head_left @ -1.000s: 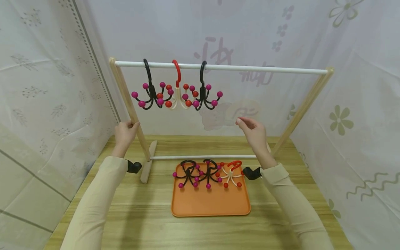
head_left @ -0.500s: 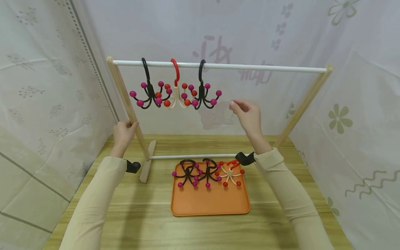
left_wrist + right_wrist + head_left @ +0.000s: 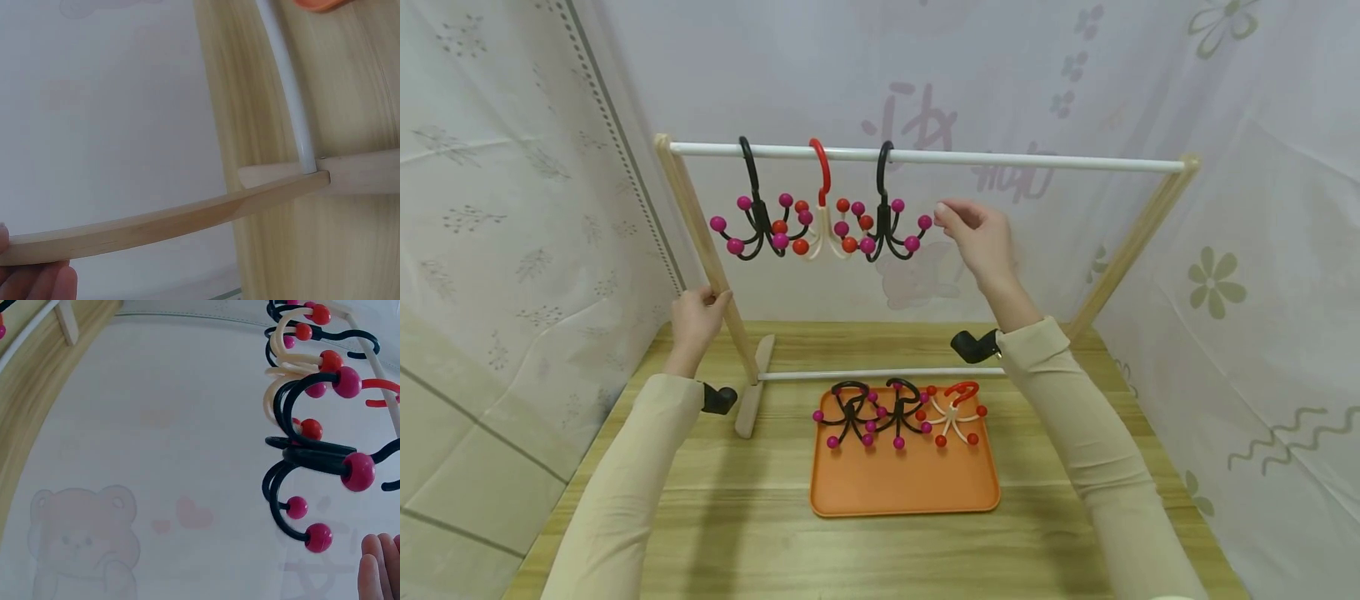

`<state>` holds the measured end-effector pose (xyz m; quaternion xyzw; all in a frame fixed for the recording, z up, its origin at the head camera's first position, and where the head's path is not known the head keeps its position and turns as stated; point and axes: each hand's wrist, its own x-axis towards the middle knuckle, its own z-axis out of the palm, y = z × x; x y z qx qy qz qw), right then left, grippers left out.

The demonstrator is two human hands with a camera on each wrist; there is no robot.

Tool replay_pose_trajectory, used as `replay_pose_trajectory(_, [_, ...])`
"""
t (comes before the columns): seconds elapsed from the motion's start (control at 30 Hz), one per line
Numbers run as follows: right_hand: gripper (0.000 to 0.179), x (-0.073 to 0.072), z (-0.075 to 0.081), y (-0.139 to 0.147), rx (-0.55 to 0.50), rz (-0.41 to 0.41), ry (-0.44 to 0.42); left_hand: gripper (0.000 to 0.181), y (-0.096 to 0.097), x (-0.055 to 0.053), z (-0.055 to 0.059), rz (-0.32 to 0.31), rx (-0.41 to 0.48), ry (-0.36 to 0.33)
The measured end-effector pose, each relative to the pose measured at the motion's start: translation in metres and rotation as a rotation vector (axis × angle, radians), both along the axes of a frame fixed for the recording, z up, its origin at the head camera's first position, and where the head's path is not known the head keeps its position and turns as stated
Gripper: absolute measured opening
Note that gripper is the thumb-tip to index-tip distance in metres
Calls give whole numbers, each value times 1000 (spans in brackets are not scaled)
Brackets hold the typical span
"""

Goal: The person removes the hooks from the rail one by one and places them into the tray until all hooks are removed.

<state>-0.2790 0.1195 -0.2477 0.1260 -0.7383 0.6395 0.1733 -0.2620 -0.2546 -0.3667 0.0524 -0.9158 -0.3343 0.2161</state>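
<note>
My left hand (image 3: 695,323) grips the left wooden post (image 3: 698,218) of a standing rack; in the left wrist view its fingertips (image 3: 47,282) lie against the post. From the rack's white top rail (image 3: 1030,160) hang two black multi-hook hangers with magenta balls, and between them a cream hanger (image 3: 823,218) with a red hook and red balls. My right hand (image 3: 983,242) is raised just right of the rightmost black hanger (image 3: 884,218), thumb near the forefinger, holding nothing. Its fingers (image 3: 369,565) show beside that hanger in the right wrist view.
On the wood-grain table (image 3: 775,550) lies an orange tray (image 3: 904,492) with two black hangers (image 3: 852,410) and one cream-and-red hanger (image 3: 953,412) along its back part. A white lower bar (image 3: 820,374) runs behind it. Patterned curtains (image 3: 1247,192) surround the table.
My right hand has moved up and to the left, from above the tray's right end to beside the rightmost hanging black hanger. My left hand has stayed on the post.
</note>
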Motion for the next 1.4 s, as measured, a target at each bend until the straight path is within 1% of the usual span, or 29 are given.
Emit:
replay_pose_trajectory(0.2, [31,-3,9,-16,17,0,-14,34,0,1,1,6,-2,11])
replay_pose_trajectory(0.3, [30,-5,12,-24,37,-1,-10,35,0,2,2,0,-2,4])
replay_pose_trajectory(0.43, [28,-5,16,-34,55,18,-4,35,0,2,1,-2,2,-8])
replay_pose_trajectory(0.63, [30,21,36,-50,102,80,28,36,0,2,1,1,14,-16])
replay_pose_trajectory(0.7, [32,25,40,-54,128,99,34,37,0,2,1,2,15,-16])
replay_pose_trajectory(0.8, [33,22,41,-57,131,137,16,37,0,2,2,5,13,-11])
replay_pose_trajectory(0.93, [34,7,34,-59,92,196,7,36,0,2,2,5,11,-4])
replay_pose_trajectory(1.03, [34,-2,29,-60,82,216,19,36,1,2,2,6,9,-7])
replay_pose_trajectory(1.27, [30,-3,28,-59,36,201,46,35,1,2,1,8,12,-15])
replay_pose_trajectory(1.4, [28,-6,28,-56,20,150,60,35,1,2,1,7,9,-17])
